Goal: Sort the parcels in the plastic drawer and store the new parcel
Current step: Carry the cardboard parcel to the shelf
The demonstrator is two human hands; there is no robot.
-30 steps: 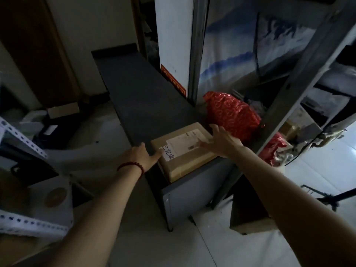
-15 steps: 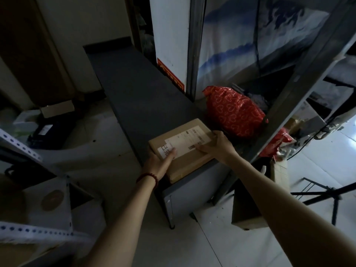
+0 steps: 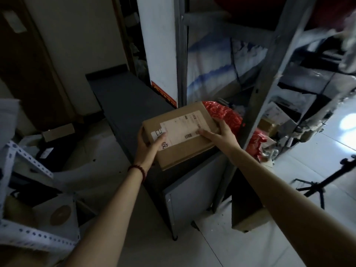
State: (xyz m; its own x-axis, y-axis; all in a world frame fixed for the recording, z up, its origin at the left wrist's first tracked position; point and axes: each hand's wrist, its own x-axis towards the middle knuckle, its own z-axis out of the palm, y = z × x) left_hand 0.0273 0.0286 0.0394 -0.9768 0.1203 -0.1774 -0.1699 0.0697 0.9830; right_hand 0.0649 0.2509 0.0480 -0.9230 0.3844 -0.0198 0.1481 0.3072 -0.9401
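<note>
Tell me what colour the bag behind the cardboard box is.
The bag is red with a small pale print; the head view shows it.

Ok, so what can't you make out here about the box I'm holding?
Head view, dim throughout:
- Shipping label: fine print too small and blurred.
- Cardboard parcel: underside hidden by the box itself, so whether it clears the grey cabinet is uncertain.
- Left hand and right hand: any fingers beneath the box are hidden.
- Red bag: partly behind parcel and right hand.
- Plastic drawer: none identifiable.

One cardboard parcel (image 3: 183, 157), bearing one white label (image 3: 181, 130). Two hands: left hand (image 3: 147, 146), right hand (image 3: 223, 134). One red bracelet (image 3: 137, 169), one grey cabinet (image 3: 125, 105).
</note>
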